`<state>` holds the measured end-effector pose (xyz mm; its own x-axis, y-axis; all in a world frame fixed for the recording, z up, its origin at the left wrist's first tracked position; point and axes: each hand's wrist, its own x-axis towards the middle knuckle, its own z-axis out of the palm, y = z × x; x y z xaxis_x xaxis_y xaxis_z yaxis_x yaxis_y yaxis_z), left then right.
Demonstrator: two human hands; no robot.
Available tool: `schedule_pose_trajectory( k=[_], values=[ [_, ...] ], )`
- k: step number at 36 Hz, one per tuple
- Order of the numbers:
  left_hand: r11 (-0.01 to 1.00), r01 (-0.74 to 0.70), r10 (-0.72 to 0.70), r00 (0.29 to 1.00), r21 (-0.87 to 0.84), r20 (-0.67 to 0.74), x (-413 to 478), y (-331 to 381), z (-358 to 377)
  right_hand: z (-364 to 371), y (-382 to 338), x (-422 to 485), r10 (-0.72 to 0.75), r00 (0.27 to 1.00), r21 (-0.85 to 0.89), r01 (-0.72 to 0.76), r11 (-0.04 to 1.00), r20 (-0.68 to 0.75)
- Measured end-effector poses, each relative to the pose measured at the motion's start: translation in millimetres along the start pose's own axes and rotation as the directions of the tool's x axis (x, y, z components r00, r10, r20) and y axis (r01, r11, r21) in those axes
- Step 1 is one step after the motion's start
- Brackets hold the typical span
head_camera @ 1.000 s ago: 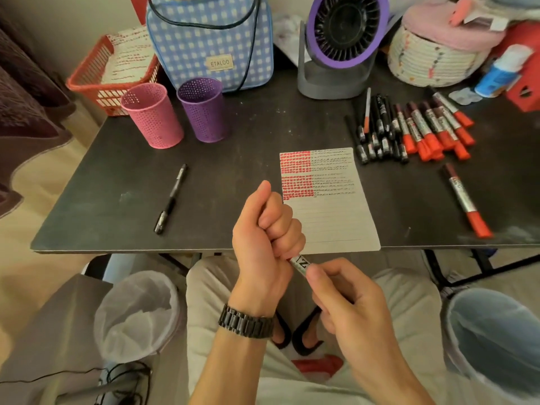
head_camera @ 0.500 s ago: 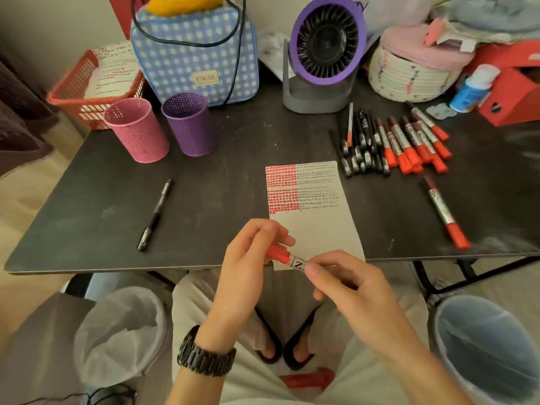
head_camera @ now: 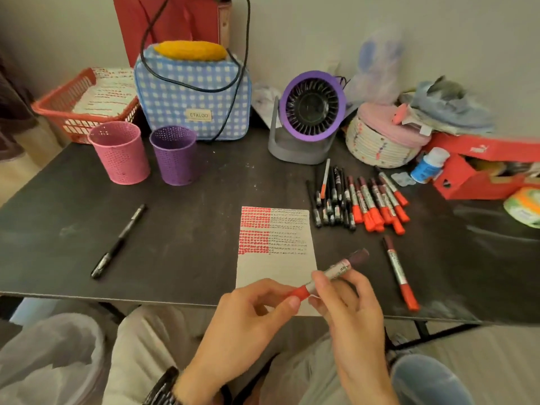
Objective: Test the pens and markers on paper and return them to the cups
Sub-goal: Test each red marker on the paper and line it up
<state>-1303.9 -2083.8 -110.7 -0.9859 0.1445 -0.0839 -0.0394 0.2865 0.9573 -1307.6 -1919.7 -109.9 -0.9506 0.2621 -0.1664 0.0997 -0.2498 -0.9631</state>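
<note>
Both hands hold one red marker (head_camera: 336, 270) over the near edge of the paper (head_camera: 277, 258). My left hand (head_camera: 251, 317) pinches its red cap end; my right hand (head_camera: 350, 305) grips the silver barrel, and the dark end points up and right. The paper bears rows of red and dark test marks. A pink cup (head_camera: 119, 152) and a purple cup (head_camera: 174, 154) stand at the back left. A row of black pens and red markers (head_camera: 359, 200) lies right of the paper. One red marker (head_camera: 399, 271) lies apart, and a black pen (head_camera: 118, 241) lies at the left.
On the black table (head_camera: 190, 229) stand a checked blue bag (head_camera: 191, 97), a purple fan (head_camera: 309, 115), a red basket (head_camera: 84, 103), a woven basket (head_camera: 382, 141) and a red box (head_camera: 482, 171). Bins sit on the floor at the left (head_camera: 49, 361) and right (head_camera: 429, 381).
My left hand has gone from a fist around the marker's end to a fingertip pinch on the red cap. Both hands have lifted the marker forward over the paper's near edge.
</note>
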Motion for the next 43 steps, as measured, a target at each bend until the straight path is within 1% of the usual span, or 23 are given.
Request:
schedule_pose_trajectory(
  k=[3,5,6,8,9,11,14,16,18,19,21,24,28,33,37,43],
  values=[
    [0.994,-0.047,0.037,0.994,0.099,0.103,6,5,1,-7,-6,2,-0.042,0.999,-0.081,0.041,0.996,-0.013],
    [0.977,-0.101,0.075,0.987,0.186,0.140,12,6,-5,-23,-16,10,-0.087,0.994,-0.144,0.077,0.987,-0.062],
    [0.963,-0.123,0.099,0.989,0.241,0.108,17,5,-10,-34,-24,16,-0.118,0.988,-0.190,0.099,0.977,-0.094],
    [0.919,-0.142,0.161,0.987,0.369,-0.022,28,0,-23,-60,-46,30,-0.182,0.976,-0.329,0.133,0.935,-0.123],
    [0.893,-0.141,0.194,0.977,0.428,-0.085,36,-3,-30,-74,-57,37,-0.209,0.971,-0.414,0.142,0.899,-0.119],
    [0.844,-0.125,0.242,0.957,0.522,-0.161,52,-10,-45,-100,-79,56,-0.237,0.967,-0.587,0.136,0.798,-0.098],
    [0.751,-0.087,0.272,0.944,0.655,-0.186,74,-27,-65,-132,-95,89,-0.193,0.979,-0.817,0.062,0.574,-0.061],
    [0.681,-0.036,0.220,0.963,0.731,-0.157,84,-38,-73,-144,-97,106,-0.127,0.990,-0.886,0.006,0.463,-0.060],
    [0.641,-0.005,0.168,0.976,0.768,-0.135,89,-47,-75,-149,-94,119,-0.070,0.995,-0.930,-0.037,0.366,-0.067],
    [0.631,0.006,0.154,0.979,0.775,-0.133,90,-50,-75,-152,-91,124,-0.054,0.996,-0.943,-0.049,0.328,-0.071],
    [0.624,0.011,0.153,0.979,0.781,-0.136,91,-55,-75,-158,-85,134,-0.042,0.996,-0.955,-0.063,0.288,-0.078],
    [0.621,0.014,0.140,0.982,0.783,-0.129,91,-56,-75,-163,-77,143,-0.007,0.997,-0.955,-0.069,0.288,-0.074],
    [0.627,0.015,0.134,0.983,0.779,-0.127,91,-52,-76,-165,-67,147,0.012,0.997,-0.929,-0.078,0.363,-0.079],
    [0.639,0.011,0.139,0.982,0.769,-0.130,89,-48,-74,-167,-65,143,-0.007,0.996,-0.910,-0.074,0.407,-0.084],
    [0.638,0.012,0.135,0.983,0.770,-0.127,88,-46,-74,-166,-62,138,-0.035,0.996,-0.913,-0.063,0.404,-0.084],
    [0.635,0.017,0.120,0.985,0.772,-0.120,88,-46,-74,-164,-62,133,-0.031,0.997,-0.915,-0.048,0.400,-0.066]
  ],
)
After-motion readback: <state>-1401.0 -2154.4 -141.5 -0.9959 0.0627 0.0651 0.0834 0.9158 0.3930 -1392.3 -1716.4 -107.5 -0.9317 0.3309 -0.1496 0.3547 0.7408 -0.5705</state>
